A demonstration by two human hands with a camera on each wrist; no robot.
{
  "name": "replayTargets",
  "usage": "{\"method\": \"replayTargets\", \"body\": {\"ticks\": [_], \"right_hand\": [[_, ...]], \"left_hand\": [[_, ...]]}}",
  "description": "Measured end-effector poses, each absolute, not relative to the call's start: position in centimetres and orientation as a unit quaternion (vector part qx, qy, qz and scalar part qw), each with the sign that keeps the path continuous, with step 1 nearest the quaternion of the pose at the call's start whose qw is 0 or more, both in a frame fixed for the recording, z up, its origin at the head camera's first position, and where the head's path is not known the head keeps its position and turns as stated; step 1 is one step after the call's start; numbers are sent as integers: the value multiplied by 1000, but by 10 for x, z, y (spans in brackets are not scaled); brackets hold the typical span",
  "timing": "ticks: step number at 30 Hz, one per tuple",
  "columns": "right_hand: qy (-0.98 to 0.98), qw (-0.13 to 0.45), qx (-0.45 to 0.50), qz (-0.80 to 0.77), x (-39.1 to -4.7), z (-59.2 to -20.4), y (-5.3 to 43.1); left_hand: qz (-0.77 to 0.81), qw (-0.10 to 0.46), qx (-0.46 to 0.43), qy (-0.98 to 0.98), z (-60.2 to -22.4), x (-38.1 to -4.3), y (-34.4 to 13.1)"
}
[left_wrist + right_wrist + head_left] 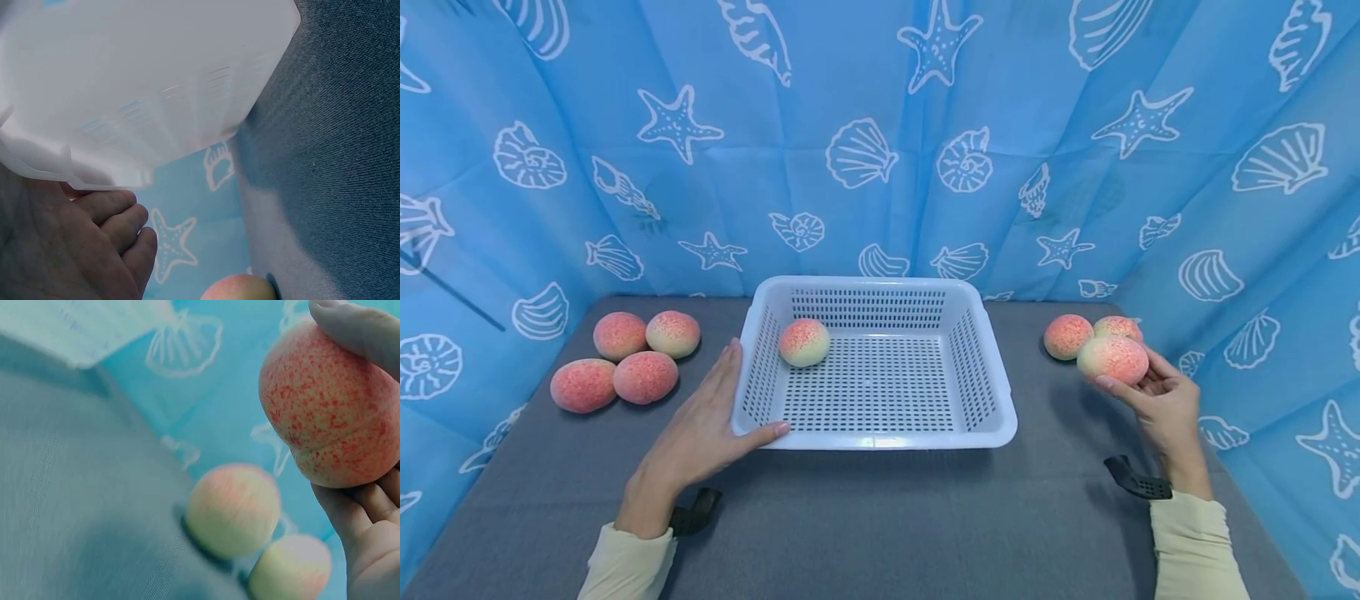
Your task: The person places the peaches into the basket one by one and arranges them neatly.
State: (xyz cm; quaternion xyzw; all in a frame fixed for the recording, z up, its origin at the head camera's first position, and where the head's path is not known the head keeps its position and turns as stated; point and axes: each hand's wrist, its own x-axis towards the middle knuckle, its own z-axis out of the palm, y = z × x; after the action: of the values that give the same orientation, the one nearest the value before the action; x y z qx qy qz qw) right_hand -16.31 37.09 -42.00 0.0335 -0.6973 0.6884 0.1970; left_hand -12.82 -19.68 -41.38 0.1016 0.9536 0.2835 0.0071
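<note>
My right hand (1165,400) holds a pink and cream peach (1112,360) between thumb and fingers, raised above the table at the right. In the right wrist view the held peach (331,406) shows red speckles and a crease. Two more peaches, one red-pink (1068,337) and one paler (1117,327), lie just behind it. My left hand (700,425) rests at the near left corner of a white plastic basket (872,440), thumb along the front rim, fingers straight along the left side. Inside the basket, at the back left, sits one peach (804,342).
Several peaches (646,377) lie grouped on the grey table (880,525) to the left of the basket. A blue curtain (865,217) with white shells and starfish hangs behind the table and along both sides.
</note>
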Motion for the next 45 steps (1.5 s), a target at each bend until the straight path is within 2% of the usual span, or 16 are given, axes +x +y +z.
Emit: {"method": "replayTargets", "body": {"ticks": [6, 13, 25, 35, 45], "right_hand": [[-656, 211, 60, 722, -160, -402, 361], [-676, 212, 47, 705, -162, -391, 350], [-685, 186, 134, 691, -199, -345, 295], [-681, 136, 196, 692, -241, -319, 226], [-648, 49, 218, 728, -279, -326, 156]], "left_hand": [[294, 13, 99, 951, -414, -129, -196], [297, 9, 104, 949, -415, -129, -197], [285, 8, 102, 953, -414, -128, -197], [285, 11, 97, 954, -414, -127, -197], [285, 3, 103, 953, -412, -126, -195]]}}
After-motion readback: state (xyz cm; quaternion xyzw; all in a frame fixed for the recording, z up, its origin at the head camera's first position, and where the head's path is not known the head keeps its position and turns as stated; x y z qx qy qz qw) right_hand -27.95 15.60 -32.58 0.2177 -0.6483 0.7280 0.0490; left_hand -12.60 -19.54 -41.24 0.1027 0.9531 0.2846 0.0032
